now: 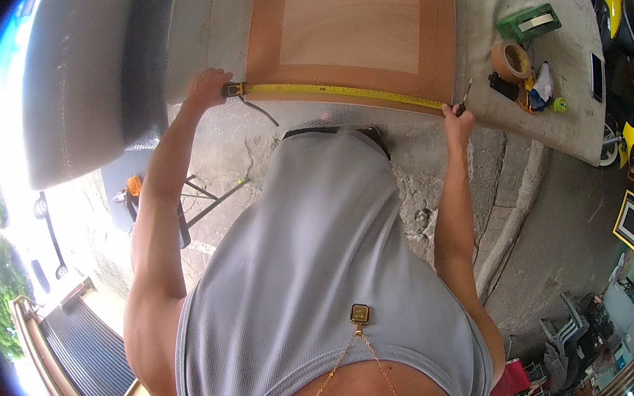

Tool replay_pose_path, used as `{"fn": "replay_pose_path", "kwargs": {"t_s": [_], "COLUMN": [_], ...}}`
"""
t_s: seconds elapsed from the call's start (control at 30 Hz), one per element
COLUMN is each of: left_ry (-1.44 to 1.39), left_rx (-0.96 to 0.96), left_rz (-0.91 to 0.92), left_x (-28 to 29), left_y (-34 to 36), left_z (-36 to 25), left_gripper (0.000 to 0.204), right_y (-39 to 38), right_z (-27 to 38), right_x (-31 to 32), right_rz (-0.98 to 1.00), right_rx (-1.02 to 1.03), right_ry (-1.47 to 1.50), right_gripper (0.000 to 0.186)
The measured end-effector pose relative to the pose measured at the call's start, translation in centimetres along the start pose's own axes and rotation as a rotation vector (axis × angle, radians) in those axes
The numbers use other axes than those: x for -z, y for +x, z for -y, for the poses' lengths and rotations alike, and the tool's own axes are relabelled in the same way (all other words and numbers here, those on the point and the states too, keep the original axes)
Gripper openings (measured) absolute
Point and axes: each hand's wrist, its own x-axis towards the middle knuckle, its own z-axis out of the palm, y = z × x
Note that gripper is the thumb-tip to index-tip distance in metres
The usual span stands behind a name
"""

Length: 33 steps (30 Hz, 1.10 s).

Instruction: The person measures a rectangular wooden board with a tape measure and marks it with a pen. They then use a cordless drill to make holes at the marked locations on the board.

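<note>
1. Board as our clock, twelve away from the person: the brown board (266, 30) lies flat on the table (488, 112), a paler rectangle (352, 28) in its middle.
2. Down at six, the yellow tape measure (343, 92) runs straight along the near edge, pulled out from side to side!
3. Eight o'clock: the left hand (209, 88) is closed at the tape's dark case (232, 90), a black strap (264, 112) trailing from it.
4. Over to four: the right hand (458, 122) has its thumb right at the tape's far end, fingers curled round a slim, pointed dark tool (462, 107), tip towards twelve.
5. Out at three, off the board: a green dispenser (528, 22), a brown tape roll (510, 61) just beside it, and, farthest out, a phone (596, 77) near the table's edge.
</note>
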Motion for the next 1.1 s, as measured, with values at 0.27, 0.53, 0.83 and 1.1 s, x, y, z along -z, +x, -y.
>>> {"fn": "replay_pose_path", "kwargs": {"t_s": [0.27,0.53,0.83,1.1], "left_ry": [0.000,0.016,-0.067,-0.131], "left_rx": [0.013,0.076,0.028,-0.174], "left_rz": [-0.051,-0.023,-0.020,-0.047], "left_x": [-0.8,-2.2,1.3,4.5], "left_y": [-0.1,-0.5,0.3,3.9], "left_z": [0.8,2.1,0.8,-8.0], "left_gripper": [0.031,0.037,0.049,0.047], "right_y": [-0.2,-0.1,-0.8,-0.1], "right_z": [0.6,0.8,1.5,-0.6], "right_x": [0.5,0.6,0.7,-0.1], "right_rz": [0.023,0.036,0.062,-0.009], "right_rx": [0.023,-0.066,-0.074,0.039], "right_ry": [0.001,0.001,0.071,0.108], "right_gripper": [0.034,0.033,0.041,0.038]}}
